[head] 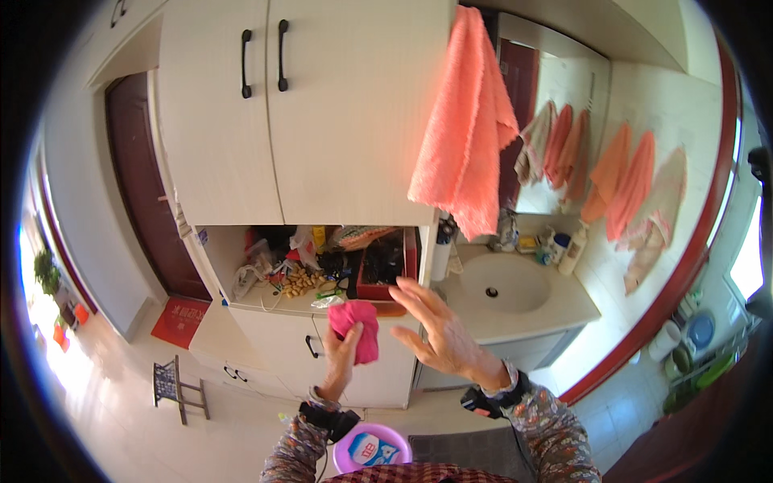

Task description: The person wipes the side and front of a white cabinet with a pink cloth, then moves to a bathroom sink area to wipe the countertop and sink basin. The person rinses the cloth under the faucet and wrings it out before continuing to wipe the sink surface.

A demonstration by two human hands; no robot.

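A folded pink cloth is gripped in my left hand, in front of the edge of an open cabinet shelf. My right hand is raised with its fingers apart, holding nothing, just right of the cloth and near a red box. Dark plastic lies inside that box. Peanuts in their shells are heaped on the shelf, among plastic bags and other small items.
Below, a purple basin holds a blue-and-white packet. On the right are a washbasin, bottles and hanging towels. A coral towel hangs from the cabinet's side. A folding stool stands at left.
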